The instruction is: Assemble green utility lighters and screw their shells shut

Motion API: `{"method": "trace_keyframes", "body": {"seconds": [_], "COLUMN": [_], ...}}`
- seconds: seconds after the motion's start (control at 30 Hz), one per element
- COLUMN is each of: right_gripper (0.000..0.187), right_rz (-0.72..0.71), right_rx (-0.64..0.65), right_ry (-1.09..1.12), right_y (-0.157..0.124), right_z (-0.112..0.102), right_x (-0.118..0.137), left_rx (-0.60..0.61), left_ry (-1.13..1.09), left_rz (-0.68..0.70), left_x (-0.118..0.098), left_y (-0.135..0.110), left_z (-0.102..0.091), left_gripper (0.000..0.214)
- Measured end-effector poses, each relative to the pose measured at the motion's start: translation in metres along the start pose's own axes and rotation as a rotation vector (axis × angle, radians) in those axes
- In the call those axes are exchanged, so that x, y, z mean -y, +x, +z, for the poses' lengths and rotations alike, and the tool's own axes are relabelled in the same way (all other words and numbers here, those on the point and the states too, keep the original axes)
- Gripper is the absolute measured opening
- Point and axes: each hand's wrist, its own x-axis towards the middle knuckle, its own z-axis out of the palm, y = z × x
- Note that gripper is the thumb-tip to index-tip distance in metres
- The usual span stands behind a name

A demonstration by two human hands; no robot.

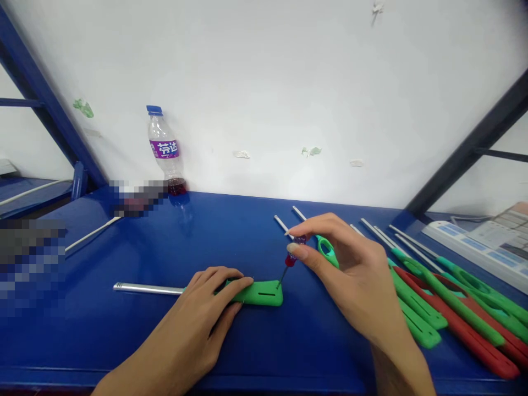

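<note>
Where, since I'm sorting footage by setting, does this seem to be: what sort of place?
Likely a workshop or assembly bench: the right hand holds a small screwdriver to what looks like a green lighter, and similar green and red pieces lie on the blue table.

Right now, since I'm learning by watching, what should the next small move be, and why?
Probably a slight turn of the screwdriver by the right hand: its tip appears to meet the green handle near its end, and the left hand holds that handle down on the blue table. Whether the tip is seated is too small to tell.
</note>
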Motion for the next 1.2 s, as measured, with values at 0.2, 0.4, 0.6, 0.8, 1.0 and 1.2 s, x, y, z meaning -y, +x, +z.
{"method": "trace_keyframes", "body": {"seconds": [0.2,0.4,0.6,0.8,1.0,1.2], "right_gripper": [0.009,0.017,0.012,0.015,0.013,0.012], "right_rz": [-0.010,0.019,0.022,0.058,0.037,0.038], "right_rx": [-0.003,0.022,0.034,0.078,0.082,0.085], "right_ry": [0.003,0.003,0.080,0.110,0.124,0.107], "right_y": [0.0008,-0.0003,-0.0006,0.0000,-0.0006,-0.0008], "right_z": [-0.0013,-0.0026,-0.0026,-0.0063,-0.0045,-0.0042], "right_x": [0.0004,0.0007,0.0012,0.0015,0.0028,0.0031], "left_rx": [-0.013,0.000,0.003,0.015,0.014,0.008], "left_ry": [-0.002,0.013,0.017,0.020,0.015,0.032], "left_rz": [-0.004,0.005,-0.004,-0.013,-0.011,-0.002], "left_x": [0.0009,0.0002,-0.0008,-0.0023,-0.0042,-0.0038], "left_y": [-0.0018,0.0005,0.0024,0.0022,0.0020,0.0021], "left_z": [0.0028,0.0005,-0.0009,-0.0020,-0.0038,-0.0036], "left_gripper": [0.044,0.040,0.039,0.039,0.038,0.037]}}
